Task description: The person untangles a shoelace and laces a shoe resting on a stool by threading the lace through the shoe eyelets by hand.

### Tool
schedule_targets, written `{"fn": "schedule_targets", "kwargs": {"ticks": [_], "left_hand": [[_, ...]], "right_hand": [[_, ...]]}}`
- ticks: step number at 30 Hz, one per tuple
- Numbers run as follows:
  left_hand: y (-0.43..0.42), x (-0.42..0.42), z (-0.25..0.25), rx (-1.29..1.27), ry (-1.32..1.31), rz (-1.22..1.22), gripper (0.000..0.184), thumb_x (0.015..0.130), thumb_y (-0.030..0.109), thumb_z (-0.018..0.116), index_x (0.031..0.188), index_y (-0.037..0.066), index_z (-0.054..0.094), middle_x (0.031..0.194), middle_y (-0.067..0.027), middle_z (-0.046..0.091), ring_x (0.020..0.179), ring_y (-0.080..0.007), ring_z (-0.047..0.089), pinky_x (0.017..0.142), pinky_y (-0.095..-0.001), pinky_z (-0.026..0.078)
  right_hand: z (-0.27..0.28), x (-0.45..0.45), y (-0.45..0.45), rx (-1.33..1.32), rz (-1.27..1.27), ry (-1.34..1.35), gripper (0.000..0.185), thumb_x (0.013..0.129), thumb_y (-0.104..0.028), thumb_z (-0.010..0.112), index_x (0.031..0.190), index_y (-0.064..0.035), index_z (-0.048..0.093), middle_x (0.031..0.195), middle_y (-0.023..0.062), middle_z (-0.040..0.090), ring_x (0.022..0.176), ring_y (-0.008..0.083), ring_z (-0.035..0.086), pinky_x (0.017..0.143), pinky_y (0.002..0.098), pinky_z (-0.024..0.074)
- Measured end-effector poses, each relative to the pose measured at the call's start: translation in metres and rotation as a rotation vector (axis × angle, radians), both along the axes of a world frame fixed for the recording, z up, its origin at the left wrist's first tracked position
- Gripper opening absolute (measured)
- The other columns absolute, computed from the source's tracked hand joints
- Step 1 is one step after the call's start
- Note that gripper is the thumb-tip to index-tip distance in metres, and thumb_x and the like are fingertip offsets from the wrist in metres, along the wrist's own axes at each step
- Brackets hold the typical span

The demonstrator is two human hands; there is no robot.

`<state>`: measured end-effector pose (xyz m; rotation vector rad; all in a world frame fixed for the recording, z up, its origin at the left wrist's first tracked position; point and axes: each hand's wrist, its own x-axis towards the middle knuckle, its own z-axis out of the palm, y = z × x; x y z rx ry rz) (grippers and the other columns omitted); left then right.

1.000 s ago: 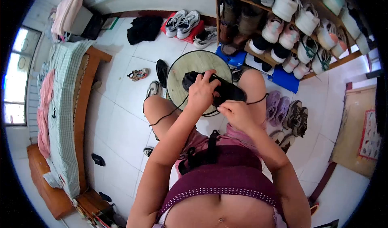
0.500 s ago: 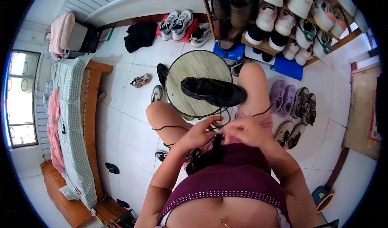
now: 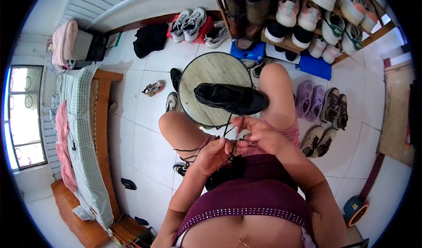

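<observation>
A black shoe (image 3: pixel 231 98) lies on its side or sole, I cannot tell which, across the round wood-topped stool (image 3: pixel 198 72) between my knees. Black laces (image 3: pixel 227 127) run down from its near side to my hands. My left hand (image 3: pixel 215 153) pinches the black lace between thumb and fingers, over my lap. Close beside it on the right, my right hand (image 3: pixel 259 136) has its fingers bent around part of the lace. More loose black lace hangs over my thigh at the left.
A shoe rack (image 3: pixel 285 41) full of shoes stands at the back right. Purple shoes (image 3: pixel 309 100) and brown shoes (image 3: pixel 335 109) sit on the tiles right of my knee. A small sandal (image 3: pixel 153 88) lies left of the stool. A bed (image 3: pixel 83 133) runs along the left.
Both hands have left the shoe on the stool and moved down to my lap, where they now hold the laces. The shoe stays on the stool. The view has shifted slightly.
</observation>
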<state>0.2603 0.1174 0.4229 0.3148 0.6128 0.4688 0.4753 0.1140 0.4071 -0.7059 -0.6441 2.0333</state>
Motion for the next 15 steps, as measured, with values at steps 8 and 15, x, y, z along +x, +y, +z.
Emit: {"fn": "schedule_targets", "kwargs": {"ticks": [8, 15], "left_hand": [[0.006, -0.064, 0.001, 0.297, 1.008, 0.426, 0.042, 0.097, 0.04, 0.047, 0.071, 0.008, 0.048, 0.069, -0.0029, 0.051, 0.061, -0.015, 0.048, 0.059, -0.0292, 0.04], [0.037, -0.1, -0.006, 0.775, 1.458, 0.51, 0.032, 0.093, 0.027, 0.055, 0.075, 0.001, 0.056, 0.066, -0.0014, 0.051, 0.06, -0.0136, 0.049, 0.056, -0.0287, 0.039]], "right_hand": [[0.008, 0.109, 0.0, 0.152, -0.419, 0.124, 0.029, 0.092, -0.03, 0.053, 0.089, -0.0015, 0.056, 0.086, 0.0094, 0.055, 0.085, 0.0255, 0.053, 0.083, 0.0366, 0.0416], [0.076, 0.18, -0.016, 0.235, -1.035, 0.008, 0.027, 0.091, -0.029, 0.054, 0.083, -0.0039, 0.06, 0.119, 0.0162, 0.048, 0.117, 0.0313, 0.042, 0.099, 0.0484, 0.034]]}}
